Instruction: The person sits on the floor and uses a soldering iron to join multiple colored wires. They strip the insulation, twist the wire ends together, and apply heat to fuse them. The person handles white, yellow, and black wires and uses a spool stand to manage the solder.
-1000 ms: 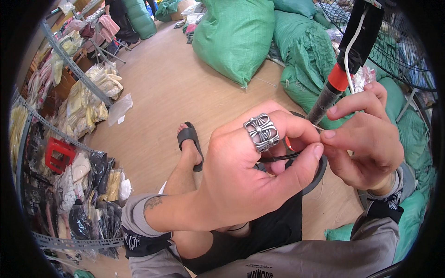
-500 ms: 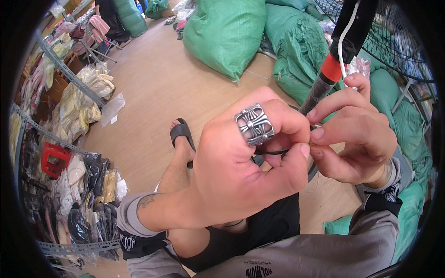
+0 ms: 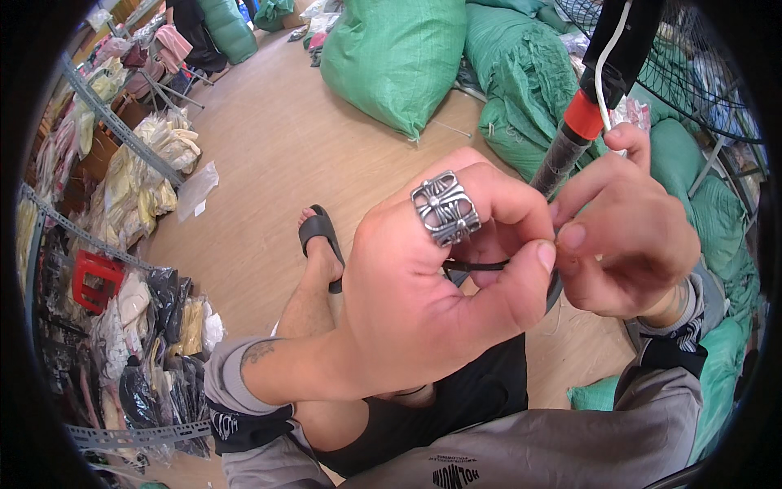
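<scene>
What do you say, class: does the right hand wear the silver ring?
No, the silver ring is on the left hand, and none shows on the right hand.

Sweatshirt (image 3: 570,456), grey: large dark lettering (image 3: 456,477) across the front, smaller dark print (image 3: 454,460) on the side toward the hem edge; left sleeve band (image 3: 257,436), dark: light lettering (image 3: 224,425), partly folded; right sleeve band (image 3: 674,360), dark: light marks (image 3: 684,328), illegible.
</scene>
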The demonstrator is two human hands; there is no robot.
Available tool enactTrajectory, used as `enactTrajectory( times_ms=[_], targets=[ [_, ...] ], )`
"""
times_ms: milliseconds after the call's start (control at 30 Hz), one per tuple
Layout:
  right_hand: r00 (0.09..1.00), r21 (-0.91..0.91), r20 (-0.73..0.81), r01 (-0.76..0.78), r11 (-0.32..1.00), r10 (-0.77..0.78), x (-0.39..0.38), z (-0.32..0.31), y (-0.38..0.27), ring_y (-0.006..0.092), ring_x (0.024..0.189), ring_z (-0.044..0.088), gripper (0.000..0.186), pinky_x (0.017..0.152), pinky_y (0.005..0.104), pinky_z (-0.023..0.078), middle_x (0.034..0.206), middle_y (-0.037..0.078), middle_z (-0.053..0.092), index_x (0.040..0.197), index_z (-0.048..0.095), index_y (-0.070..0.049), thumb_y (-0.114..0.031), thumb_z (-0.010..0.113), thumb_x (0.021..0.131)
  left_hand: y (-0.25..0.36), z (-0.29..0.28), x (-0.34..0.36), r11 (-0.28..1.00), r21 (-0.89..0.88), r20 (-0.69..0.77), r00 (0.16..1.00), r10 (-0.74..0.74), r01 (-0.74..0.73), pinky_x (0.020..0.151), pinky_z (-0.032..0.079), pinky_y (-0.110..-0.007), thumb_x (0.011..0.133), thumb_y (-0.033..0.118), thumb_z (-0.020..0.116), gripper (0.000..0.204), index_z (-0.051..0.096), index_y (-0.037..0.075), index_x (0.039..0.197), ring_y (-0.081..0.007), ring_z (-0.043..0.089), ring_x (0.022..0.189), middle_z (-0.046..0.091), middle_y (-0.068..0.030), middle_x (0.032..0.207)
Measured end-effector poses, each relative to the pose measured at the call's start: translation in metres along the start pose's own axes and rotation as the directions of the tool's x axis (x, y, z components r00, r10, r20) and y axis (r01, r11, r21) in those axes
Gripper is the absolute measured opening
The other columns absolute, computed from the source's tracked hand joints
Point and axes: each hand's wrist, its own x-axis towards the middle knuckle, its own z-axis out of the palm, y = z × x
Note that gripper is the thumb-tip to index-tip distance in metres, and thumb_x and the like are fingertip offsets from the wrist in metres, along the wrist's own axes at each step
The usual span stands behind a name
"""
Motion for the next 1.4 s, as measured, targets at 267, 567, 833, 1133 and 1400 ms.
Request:
enactTrajectory(
  times_ms=[267, 567, 833, 1133, 1400],
  targets=[
    [0.93, -0.33, -0.062, 0.324, 0.887, -0.363, 0.0, 0.015, 0.006, 0.0226, 0.085, 0.068, 0.023, 0.091, 0.0461, 0.032, 0.078, -0.001, 0.065, 0.094, 0.064, -0.015, -0.008, 0.077, 0.077, 0.008, -0.017, 0.005, 0.834, -0.182, 0.224, 0.848, -0.481, 0.521, 0.068, 0.042, -0.023, 0.09, 0.005, 0.06, 0.005, 0.058, 0.001, 0.093, -0.0085, 0.053, 0.08, 0.056, -0.0038, 0.09],
    [0.977, 0.347, 0.05, -0.211, 0.914, 0.206, 0.002, 0.009, 0.009, 0.0241, 0.098, 0.068, 0.019, 0.085, 0.0377, 0.038, 0.08, 0.002, 0.069, 0.087, 0.068, -0.004, -0.009, 0.079, 0.072, -0.006, -0.005, 0.004, 0.997, 0.068, 0.049, 0.998, -0.034, 0.031, 0.073, 0.037, -0.024, 0.086, 0.006, 0.06, 0.006, 0.056, 0.004, 0.089, -0.0111, 0.047, 0.08, 0.052, -0.0027, 0.087],
    [0.979, 0.422, 0.077, -0.204, 0.883, 0.19, 0.002, 0.005, 0.014, 0.0206, 0.095, 0.068, 0.01, 0.086, 0.0355, 0.041, 0.071, -0.001, 0.066, 0.079, 0.07, -0.006, -0.006, 0.076, 0.071, -0.004, -0.008, 0.004, 0.872, 0.433, 0.168, 0.971, 0.171, -0.229, 0.074, 0.038, -0.029, 0.082, 0.002, 0.061, 0.007, 0.057, 0.004, 0.087, -0.0155, 0.05, 0.079, 0.054, -0.005, 0.083],
    [0.965, 0.378, 0.145, -0.257, 0.889, 0.217, 0.003, -0.001, 0.014, 0.0157, 0.089, 0.067, 0.012, 0.099, 0.0407, 0.035, 0.072, -0.003, 0.064, 0.079, 0.069, -0.01, -0.008, 0.077, 0.071, -0.009, -0.005, 0.005, 0.757, 0.533, 0.185, 0.925, 0.331, -0.378, 0.071, 0.04, -0.03, 0.078, -0.001, 0.064, 0.011, 0.059, 0.003, 0.087, -0.0186, 0.051, 0.076, 0.058, -0.0067, 0.081],
    [1.0, 0.122, -0.012, -0.023, 0.992, 0.025, 0.002, 0.008, 0.016, 0.0149, 0.071, 0.062, 0.011, 0.1, 0.0467, 0.035, 0.062, -0.004, 0.055, 0.075, 0.064, -0.011, -0.012, 0.075, 0.073, -0.011, -0.002, 0.007, 0.601, 0.642, 0.232, 0.868, 0.439, -0.475, 0.066, 0.039, -0.031, 0.076, 0.001, 0.067, 0.015, 0.061, 0.003, 0.09, -0.0204, 0.051, 0.072, 0.059, -0.0085, 0.081]
  ],
)
